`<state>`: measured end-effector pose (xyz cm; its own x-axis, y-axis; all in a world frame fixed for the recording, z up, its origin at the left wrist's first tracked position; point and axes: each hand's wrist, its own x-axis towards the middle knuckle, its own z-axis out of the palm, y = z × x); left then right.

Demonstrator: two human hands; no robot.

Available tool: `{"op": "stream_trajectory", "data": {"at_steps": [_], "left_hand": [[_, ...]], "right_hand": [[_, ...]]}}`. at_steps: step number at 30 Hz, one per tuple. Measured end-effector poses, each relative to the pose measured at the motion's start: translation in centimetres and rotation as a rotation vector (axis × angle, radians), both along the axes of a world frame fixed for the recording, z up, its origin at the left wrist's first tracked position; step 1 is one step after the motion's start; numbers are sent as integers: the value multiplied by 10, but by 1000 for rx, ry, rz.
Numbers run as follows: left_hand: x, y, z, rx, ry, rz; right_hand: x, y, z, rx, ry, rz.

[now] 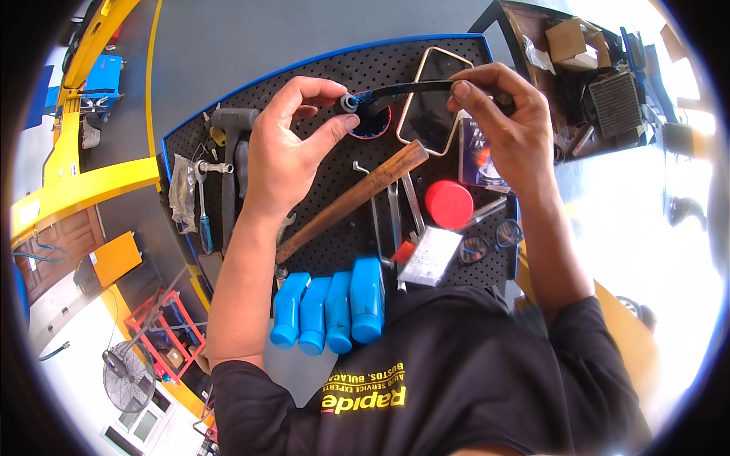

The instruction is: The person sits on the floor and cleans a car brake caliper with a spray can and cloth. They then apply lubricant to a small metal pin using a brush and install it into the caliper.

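Between my two hands stretches a black strap (418, 87) with a grey round metal end piece (348, 102), which looks like a filter strap wrench. My left hand (290, 144) pinches the metal end between thumb and fingers. The strap's other end is in my right hand (508, 114), closed with the thumb on top. Below the strap is a dark round thing with a red rim (388, 124), partly covered. A phone-like slab with a pale frame (433, 106) lies behind the strap. A wooden handle (353, 199) slants across the perforated bench top (327, 243).
Several blue bottles (367, 300) stand along the near edge. Spanners (392, 205), a red cap (449, 205), a white box (431, 257), glasses (490, 242) and a mallet (234, 118) lie about. A cluttered cart (532, 23) is at far right; a yellow post (91, 178) is at left.
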<state>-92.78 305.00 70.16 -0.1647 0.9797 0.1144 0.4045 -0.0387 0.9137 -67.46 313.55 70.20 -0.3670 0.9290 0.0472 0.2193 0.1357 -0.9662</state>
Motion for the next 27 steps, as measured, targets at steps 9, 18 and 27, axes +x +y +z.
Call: {"op": "stream_trajectory", "data": {"at_steps": [9,18,27], "left_hand": [[6,4,7,69,146,-26],[-3,2,-1,-24,117,-50],[2,-3,-2,-39,-42,-73]], "right_hand": [[-1,-4,5,36,-46,5],[7,3,13,-146,58,-37],[15,0,0,-278,134,-66]]}}
